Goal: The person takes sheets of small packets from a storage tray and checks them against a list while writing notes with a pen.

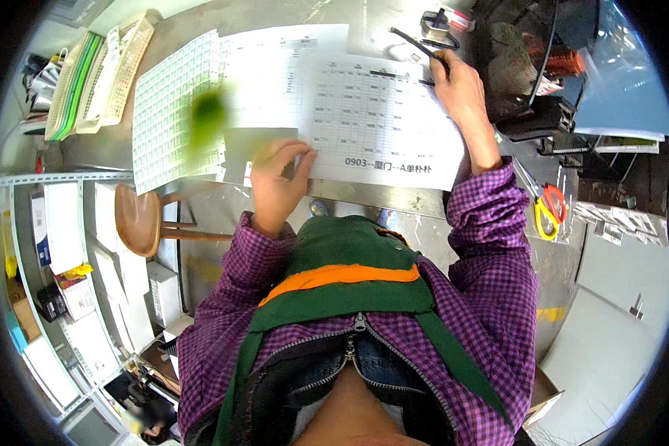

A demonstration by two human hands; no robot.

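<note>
A printed table sheet (379,126) lies on the metal table under my right hand (462,85). That hand is closed on a slim black pen (416,43), its far end pointing up and left. A dark line crosses the sheet's top beside my fingers. My left hand (281,178), slightly blurred, has its thumb and fingers curled together at the sheet's lower left edge. Further left lie a second printed sheet (264,82) and a sheet with a green-tinted grid (167,111). A blurred green shape (208,115) covers part of the grid; its kind cannot be made out.
Cream plastic baskets (130,70) with papers and green folders stand at the far left. A small black-and-clear object (438,28) and a black mesh holder (509,67) are at the back right. Scissors (548,209) with red and yellow handles lie right; a wooden stool (136,221) stands left.
</note>
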